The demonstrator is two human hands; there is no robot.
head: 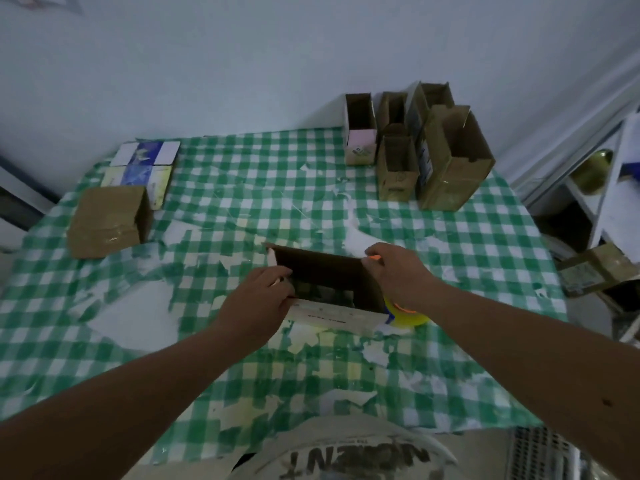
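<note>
Two hands gripping an open carton at mid-tabletop

The green-checked tabletop (242, 202) is carrying upright cartons (450, 161) at its far right corner, a sealed brown box (107, 220) and flat printed cartons (145, 161) at far left; the open carton (325, 268) is sitting directly ahead of the person, mouth facing up, its long axis running left to right across the body, so each short end is lying under one hand, neither noticeably nearer: the left hand (263, 296) is curling its fingers over the left end wall, the right hand (398, 271) is clasping the right end, and a yellow roll (408, 315) is peeking out beneath that wrist
</note>
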